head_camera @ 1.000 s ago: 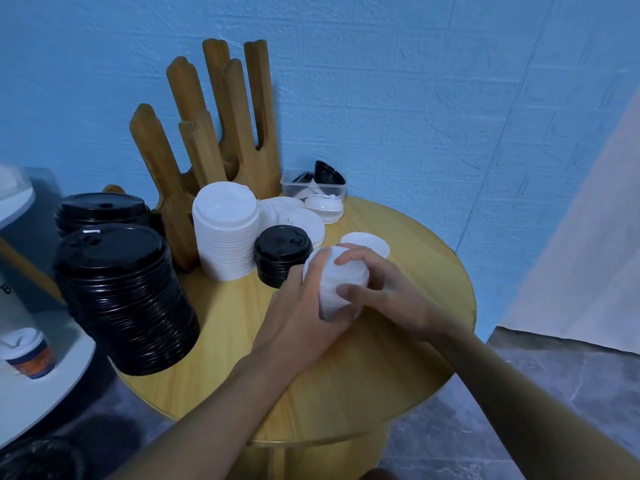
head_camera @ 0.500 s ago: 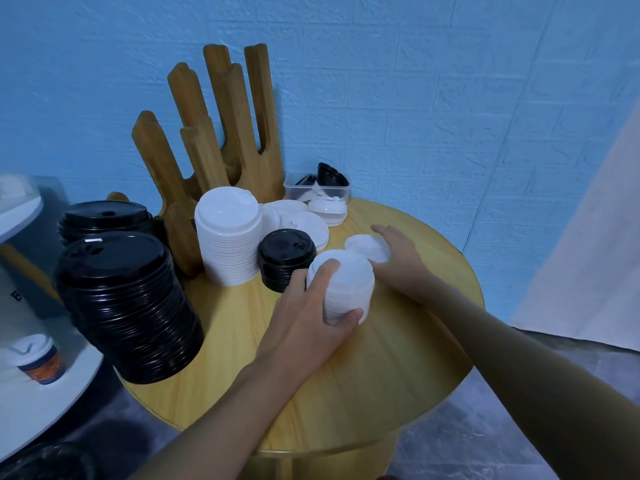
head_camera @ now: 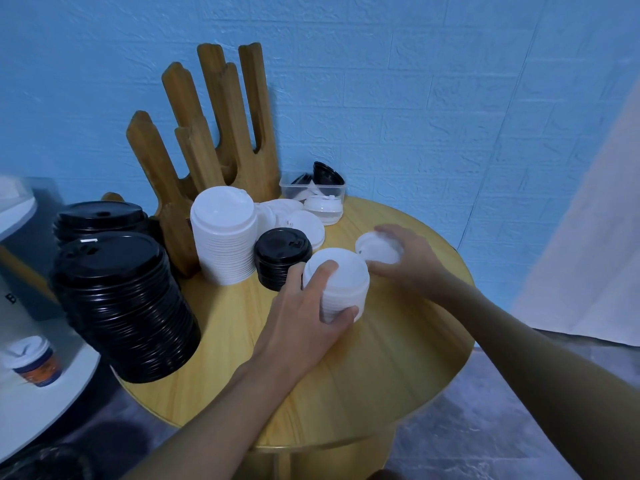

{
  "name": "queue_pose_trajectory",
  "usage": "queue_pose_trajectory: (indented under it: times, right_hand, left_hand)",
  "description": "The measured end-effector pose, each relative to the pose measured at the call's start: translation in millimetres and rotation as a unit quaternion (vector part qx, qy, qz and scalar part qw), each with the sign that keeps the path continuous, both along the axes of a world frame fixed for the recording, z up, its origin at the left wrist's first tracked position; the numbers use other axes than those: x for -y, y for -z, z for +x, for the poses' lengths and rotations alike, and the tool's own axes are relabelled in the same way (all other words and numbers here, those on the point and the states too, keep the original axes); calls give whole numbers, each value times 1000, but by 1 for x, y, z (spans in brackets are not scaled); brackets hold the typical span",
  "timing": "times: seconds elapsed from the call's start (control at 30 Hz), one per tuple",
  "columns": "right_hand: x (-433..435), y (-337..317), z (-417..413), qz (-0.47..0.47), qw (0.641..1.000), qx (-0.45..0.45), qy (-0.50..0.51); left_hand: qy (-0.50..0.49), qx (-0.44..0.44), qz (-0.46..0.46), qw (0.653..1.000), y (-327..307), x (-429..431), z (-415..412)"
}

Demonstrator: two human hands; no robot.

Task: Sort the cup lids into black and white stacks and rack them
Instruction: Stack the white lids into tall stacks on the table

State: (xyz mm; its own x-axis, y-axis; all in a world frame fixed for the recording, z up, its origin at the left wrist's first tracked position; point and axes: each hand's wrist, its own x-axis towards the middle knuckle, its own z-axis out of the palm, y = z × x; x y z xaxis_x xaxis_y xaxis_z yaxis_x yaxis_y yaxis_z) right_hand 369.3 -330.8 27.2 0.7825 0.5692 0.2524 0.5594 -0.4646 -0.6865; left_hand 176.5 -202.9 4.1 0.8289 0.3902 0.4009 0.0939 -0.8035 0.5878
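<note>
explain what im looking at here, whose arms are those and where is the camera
No machine here: a person wears one camera on the head, looking down at their own arms. On the round wooden table stand two large black stacks of lids, a tall white stack, a short black stack, a wooden rack and a clear tub of mixed lids. The left hand grips a small white stack; the right hand curls round a single white lid beside it.

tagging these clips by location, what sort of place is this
Probably a café or drinks counter's prep corner, perhaps staged: tall stacks of black lids and white lids, a wooden lid rack, and a lidded paper coffee cup nearby.
</note>
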Motion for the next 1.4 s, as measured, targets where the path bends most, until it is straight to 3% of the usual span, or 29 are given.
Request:
queue_pose_trajectory:
  times: [0.2, 0.4, 0.57, 0.87, 1.2, 1.27, 1.33, 1.4]
  right_hand:
    - [11, -29, -32, 211, 976, -50, -11]
    - [7, -33, -64, 352, 917, -156, -107]
    - [1, -17, -76, 306, 921, -190, -147]
    - [4, -4, -75, 135, 961, -138, -197]
    - [-11, -8, -91, 86, 929, -205, -297]
    - [-18, -11, -95, 102, 906, -248, -327]
    - [-26, -13, -92, 176, 897, -286, -289]
    - [-39, -10, -77, 227, 931, -233, -164]
  left_hand:
    - [1, 0, -6, 1000, 1, 0, 1]
    - [4, 6, -6, 1000, 0, 1, -1]
    - [13, 26, -28, 999, -1, 1, -2]
    - [26, 45, -65, 997, -5, 2, -5]
    - [-2, 20, -25, 1000, -9, -6, -43]
    - [-22, 17, -28, 999, -8, -10, -55]
    - [-34, 16, -24, 999, -6, -13, -63]
    - [-44, 18, -34, 998, -4, -14, -67]
